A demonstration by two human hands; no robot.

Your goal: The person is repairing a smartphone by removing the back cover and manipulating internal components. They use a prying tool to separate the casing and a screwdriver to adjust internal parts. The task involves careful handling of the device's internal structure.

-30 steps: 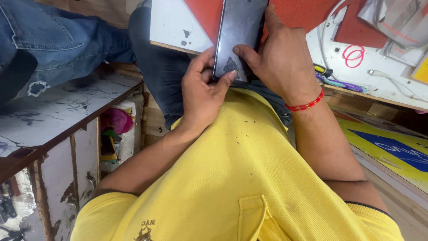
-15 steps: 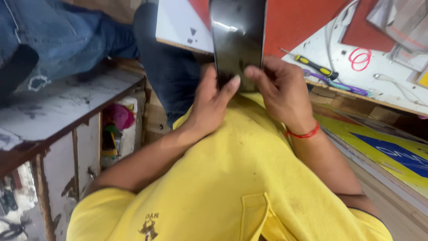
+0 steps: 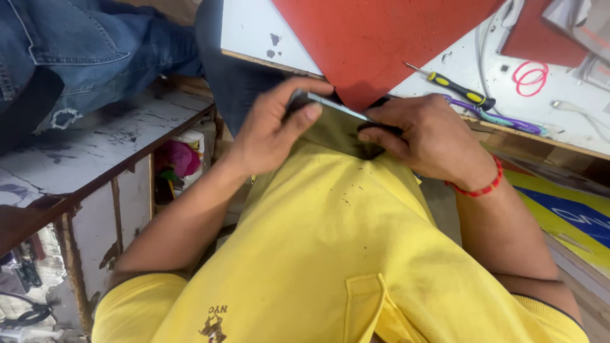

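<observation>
Fingers [image 3: 305, 114] of our left hand [image 3: 270, 136] and right hand [image 3: 432, 143] pinch a dark flat phone [image 3: 337, 124] edge-on against our yellow shirt [image 3: 330, 254], below the table [image 3: 254, 32]; risk: thin grip slipping, phone dropping; yellow-handled screwdriver [image 3: 460, 92] near.

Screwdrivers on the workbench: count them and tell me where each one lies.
1. The yellow-and-black screwdriver lies on the white workbench, just right of the red mat. More could be hidden beyond the frame.
</observation>
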